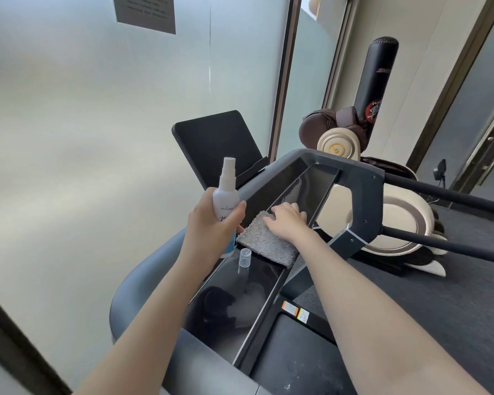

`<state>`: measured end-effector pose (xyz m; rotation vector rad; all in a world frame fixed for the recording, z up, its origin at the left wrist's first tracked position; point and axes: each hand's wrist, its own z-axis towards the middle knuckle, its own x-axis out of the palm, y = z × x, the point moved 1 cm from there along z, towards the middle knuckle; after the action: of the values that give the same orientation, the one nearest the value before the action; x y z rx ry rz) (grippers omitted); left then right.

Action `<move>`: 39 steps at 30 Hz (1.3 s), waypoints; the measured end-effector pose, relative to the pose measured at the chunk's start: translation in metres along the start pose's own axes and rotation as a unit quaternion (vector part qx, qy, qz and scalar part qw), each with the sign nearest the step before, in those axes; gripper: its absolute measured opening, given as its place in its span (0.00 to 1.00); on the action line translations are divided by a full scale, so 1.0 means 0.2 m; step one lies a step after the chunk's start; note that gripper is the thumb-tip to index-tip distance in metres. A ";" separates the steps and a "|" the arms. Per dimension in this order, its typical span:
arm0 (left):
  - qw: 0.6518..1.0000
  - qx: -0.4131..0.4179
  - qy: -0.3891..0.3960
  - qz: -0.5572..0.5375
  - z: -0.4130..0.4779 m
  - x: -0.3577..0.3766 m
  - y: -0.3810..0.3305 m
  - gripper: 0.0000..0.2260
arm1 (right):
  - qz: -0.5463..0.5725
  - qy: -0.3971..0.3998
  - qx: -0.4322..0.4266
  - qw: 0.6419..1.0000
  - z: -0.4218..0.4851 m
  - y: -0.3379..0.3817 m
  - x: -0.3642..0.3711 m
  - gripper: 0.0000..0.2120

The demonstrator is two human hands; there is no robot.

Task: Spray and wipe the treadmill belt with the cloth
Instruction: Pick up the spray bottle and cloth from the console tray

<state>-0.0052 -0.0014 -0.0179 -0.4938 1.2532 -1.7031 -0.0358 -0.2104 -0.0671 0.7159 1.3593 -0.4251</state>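
Treadmill console | cloth under right hand fingers

One spray bottle; one grey cloth; one clear cap; one treadmill; two hands, left hand and right hand; one punching bag.

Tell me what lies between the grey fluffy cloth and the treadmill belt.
In the head view, the glossy black console tray with a small clear plastic cap on it lies between the grey fluffy cloth and the treadmill belt.
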 end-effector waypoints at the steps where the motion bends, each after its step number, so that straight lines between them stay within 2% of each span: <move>1: 1.000 0.000 0.001 -0.001 0.00 0.00 0.00 0.06 | -0.001 0.003 0.003 1.000 0.01 0.01 0.01 0.22; 7: 1.000 0.007 0.002 -0.010 0.02 0.00 0.00 0.06 | 0.066 0.029 0.052 0.996 0.07 0.04 -0.01 0.18; 10: 1.000 0.009 0.006 -0.011 0.02 0.00 0.01 0.06 | 0.114 0.037 0.087 0.989 0.09 0.06 -0.03 0.09; 11: 1.000 0.008 0.007 -0.013 0.02 0.01 0.01 0.06 | 0.127 0.029 0.095 0.987 0.09 0.06 -0.03 0.07; 14: 1.000 0.007 0.011 -0.013 0.02 0.01 0.00 0.06 | 0.162 -0.007 0.091 0.983 0.06 0.06 -0.08 0.08; 21: 0.999 0.013 0.018 -0.026 0.00 0.05 -0.05 0.08 | 0.239 -0.106 0.008 0.965 -0.17 0.00 -0.32 0.09; 32: 0.995 0.033 0.052 -0.076 -0.08 0.09 -0.19 0.08 | 0.264 -0.274 -0.024 0.925 -0.61 -0.08 -0.67 0.04; 39: 0.991 0.058 0.089 -0.077 -0.21 0.13 -0.30 0.08 | 0.232 -0.312 -0.015 0.921 -0.91 -0.18 -0.80 0.05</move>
<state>-0.0764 0.0017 0.0136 -0.3847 1.2596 -1.9746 -0.2216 -0.1327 0.0717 0.7646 0.5656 -0.2176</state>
